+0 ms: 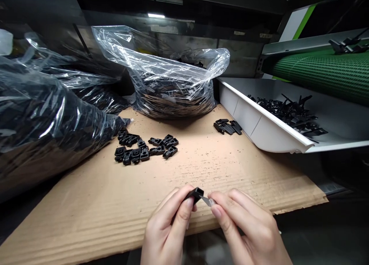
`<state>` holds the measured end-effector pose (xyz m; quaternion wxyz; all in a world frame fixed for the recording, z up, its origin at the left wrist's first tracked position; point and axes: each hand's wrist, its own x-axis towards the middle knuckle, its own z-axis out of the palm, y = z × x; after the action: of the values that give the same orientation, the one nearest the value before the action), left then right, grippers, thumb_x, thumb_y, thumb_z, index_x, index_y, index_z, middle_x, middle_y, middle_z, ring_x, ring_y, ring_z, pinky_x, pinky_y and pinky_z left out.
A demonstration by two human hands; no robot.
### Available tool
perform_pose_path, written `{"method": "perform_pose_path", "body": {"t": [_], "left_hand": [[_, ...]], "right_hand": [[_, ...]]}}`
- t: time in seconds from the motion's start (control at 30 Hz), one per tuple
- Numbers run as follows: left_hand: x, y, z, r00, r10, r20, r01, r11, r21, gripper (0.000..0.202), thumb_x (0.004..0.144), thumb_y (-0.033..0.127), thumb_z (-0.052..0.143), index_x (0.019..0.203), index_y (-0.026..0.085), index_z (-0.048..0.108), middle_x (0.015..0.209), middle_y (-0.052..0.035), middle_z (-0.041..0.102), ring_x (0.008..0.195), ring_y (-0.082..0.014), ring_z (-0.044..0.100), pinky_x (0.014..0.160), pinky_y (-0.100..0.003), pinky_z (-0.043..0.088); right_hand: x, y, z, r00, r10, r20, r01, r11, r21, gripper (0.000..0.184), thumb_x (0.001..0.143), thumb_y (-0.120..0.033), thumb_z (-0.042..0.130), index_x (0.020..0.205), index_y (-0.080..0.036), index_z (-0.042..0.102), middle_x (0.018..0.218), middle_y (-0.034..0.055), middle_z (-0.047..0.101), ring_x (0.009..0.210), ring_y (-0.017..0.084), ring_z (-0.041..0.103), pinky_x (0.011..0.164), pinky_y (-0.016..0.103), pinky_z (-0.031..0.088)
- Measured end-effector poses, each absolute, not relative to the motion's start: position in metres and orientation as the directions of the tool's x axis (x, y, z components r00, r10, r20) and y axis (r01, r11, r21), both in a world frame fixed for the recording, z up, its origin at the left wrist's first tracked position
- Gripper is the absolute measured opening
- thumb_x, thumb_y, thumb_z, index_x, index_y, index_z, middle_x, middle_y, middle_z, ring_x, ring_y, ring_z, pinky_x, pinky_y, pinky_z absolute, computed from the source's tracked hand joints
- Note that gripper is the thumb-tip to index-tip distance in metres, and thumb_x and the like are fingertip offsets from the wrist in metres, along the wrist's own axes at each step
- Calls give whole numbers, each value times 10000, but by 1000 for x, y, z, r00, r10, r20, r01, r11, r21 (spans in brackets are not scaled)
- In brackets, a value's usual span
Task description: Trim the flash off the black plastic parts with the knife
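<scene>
Close to the front edge of the cardboard, my left hand (170,222) is closed around a small black plastic part (196,194), whose hollow end faces right. My right hand (245,222) pinches a small metal blade (206,200) between thumb and forefinger. The blade's tip points left and meets the rim of the part, or lies just beside it. Most of the blade's back end is hidden by my fingers. Beyond my hands lies a group of similar black parts (135,154) on the cardboard.
Cardboard (86,207) covers the work surface. A clear bag of black parts (175,92) stands at the back, another bag (43,115) at left. On the right, a white tray (259,126) holds black pieces (294,113) below a green conveyor belt (323,71). Several parts (227,126) lie beside the tray.
</scene>
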<state>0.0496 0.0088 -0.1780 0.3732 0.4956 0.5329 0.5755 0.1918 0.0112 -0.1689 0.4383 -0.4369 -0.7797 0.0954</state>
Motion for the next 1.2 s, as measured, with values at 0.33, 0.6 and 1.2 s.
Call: {"method": "perform_pose_path", "body": {"t": [0.33,0.6,1.2], "left_hand": [[51,8,-180,-259,947,192,73,-179,981,157,752,224,592,847,282,703,706,16,627,564,-109,532,617,-216,472],[48,8,-173,-128,987,-94,-280,55,958,207,669,377,684,740,185,715,632,-19,606,558,-127,511,559,-227,439],[44,10,-166,69,990,-119,-364,136,922,346,743,398,601,532,132,538,508,24,374,497,-83,307,458,-221,239]], "right_hand": [[193,12,-168,-236,748,620,612,610,-504,137,846,-127,463,872,-167,591,631,34,535,564,145,509,520,244,426],[198,21,-170,-238,773,588,636,581,-508,181,841,-120,458,914,-151,621,686,54,583,638,167,557,582,266,449],[194,11,-159,-324,753,573,469,654,-593,202,824,-155,451,731,-179,629,561,19,505,510,124,484,467,214,398]]}}
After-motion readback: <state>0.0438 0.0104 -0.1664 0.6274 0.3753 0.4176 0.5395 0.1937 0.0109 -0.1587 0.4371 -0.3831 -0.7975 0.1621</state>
